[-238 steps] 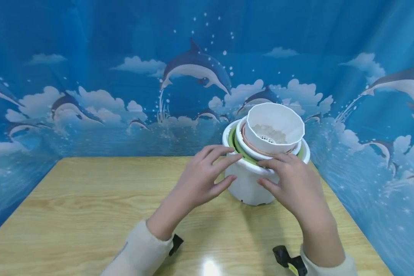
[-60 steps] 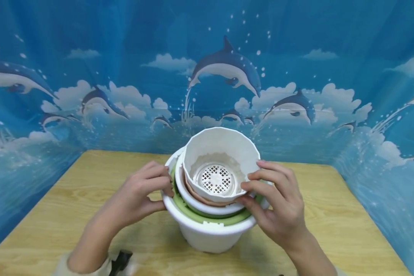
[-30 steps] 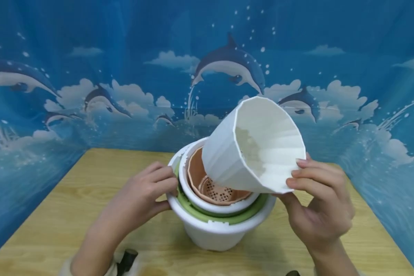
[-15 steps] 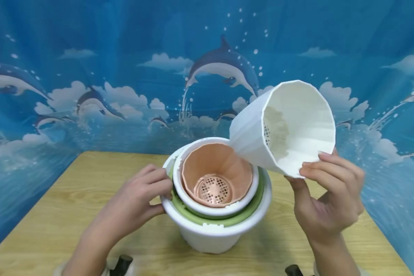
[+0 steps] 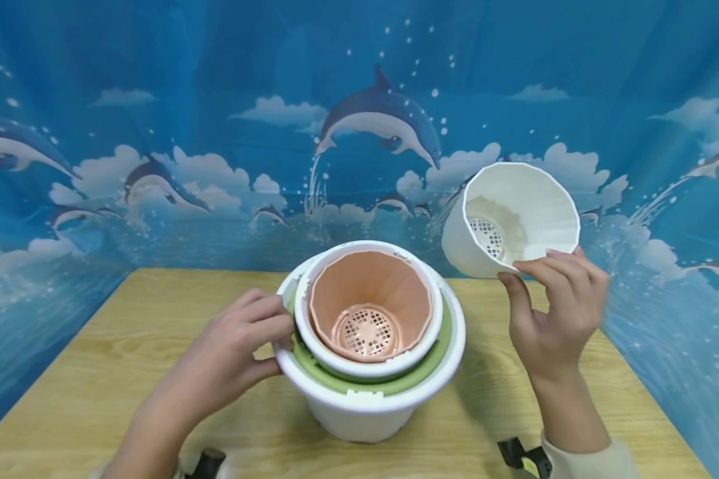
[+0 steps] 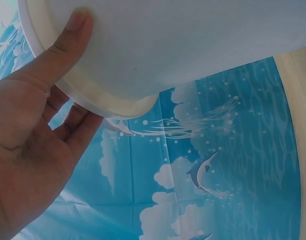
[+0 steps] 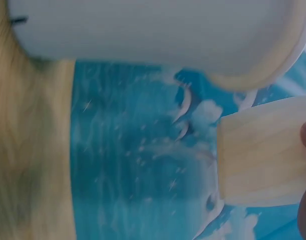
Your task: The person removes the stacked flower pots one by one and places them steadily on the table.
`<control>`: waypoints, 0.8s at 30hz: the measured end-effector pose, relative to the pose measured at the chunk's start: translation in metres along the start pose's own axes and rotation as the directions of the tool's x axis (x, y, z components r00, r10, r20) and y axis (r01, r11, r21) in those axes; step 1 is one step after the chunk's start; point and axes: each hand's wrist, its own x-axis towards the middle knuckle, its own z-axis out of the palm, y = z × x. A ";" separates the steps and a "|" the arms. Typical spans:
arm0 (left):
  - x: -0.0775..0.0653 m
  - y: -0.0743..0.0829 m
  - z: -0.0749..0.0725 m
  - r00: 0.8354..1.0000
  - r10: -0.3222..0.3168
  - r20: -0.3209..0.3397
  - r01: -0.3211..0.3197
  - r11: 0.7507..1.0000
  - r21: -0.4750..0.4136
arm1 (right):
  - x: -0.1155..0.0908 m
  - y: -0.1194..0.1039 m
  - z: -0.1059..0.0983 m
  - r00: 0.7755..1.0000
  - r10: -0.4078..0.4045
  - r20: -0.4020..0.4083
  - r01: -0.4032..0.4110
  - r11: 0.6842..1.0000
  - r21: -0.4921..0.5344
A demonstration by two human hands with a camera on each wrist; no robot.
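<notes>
A stack of nested flower pots stands on the table: a large white outer pot (image 5: 359, 418), a green pot (image 5: 392, 386), a white-rimmed pot (image 5: 302, 306) and a terracotta-coloured pot (image 5: 368, 279) innermost, its grid bottom showing. My left hand (image 5: 234, 342) grips the outer pot's rim at the left; in the left wrist view its thumb (image 6: 67, 42) lies along the outside wall. To the right of the stack, my right hand (image 5: 557, 306) pinches the rim of a small white pot (image 5: 533, 219), held in the air, tilted with its mouth towards me. Brownish residue surrounds its grid bottom.
The wooden table (image 5: 174, 313) meets a blue dolphin-print curtain (image 5: 216, 159) along its back and sides. Black wrist mounts (image 5: 206, 462) sit below both hands. In the right wrist view, the table edge (image 7: 62, 150) runs beside the curtain.
The right hand has lifted the small white pot out of the stack and carried it up and right, uncovering the terracotta-coloured pot. The left hand has stayed at the outer rim.
</notes>
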 end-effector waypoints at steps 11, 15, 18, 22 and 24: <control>0.000 0.001 0.001 1.000 0.006 -0.001 -0.006 1.000 0.002 | -0.024 0.043 -0.021 0.817 0.145 0.558 0.033 0.955 -0.296; 0.000 0.001 0.000 1.000 0.005 -0.001 -0.005 1.000 -0.007 | -0.032 0.052 -0.023 0.779 0.206 0.592 0.013 0.939 -0.344; 0.000 0.000 0.000 1.000 0.006 -0.004 -0.006 1.000 -0.008 | -0.038 0.059 -0.024 0.763 0.237 0.601 0.006 0.928 -0.374; 0.000 0.000 0.000 1.000 0.002 0.004 -0.002 1.000 -0.007 | -0.042 0.065 -0.026 0.743 0.276 0.609 -0.006 0.914 -0.406; -0.001 0.000 0.000 1.000 -0.003 0.007 0.003 1.000 -0.006 | -0.044 0.067 -0.028 0.731 0.296 0.615 -0.014 0.907 -0.420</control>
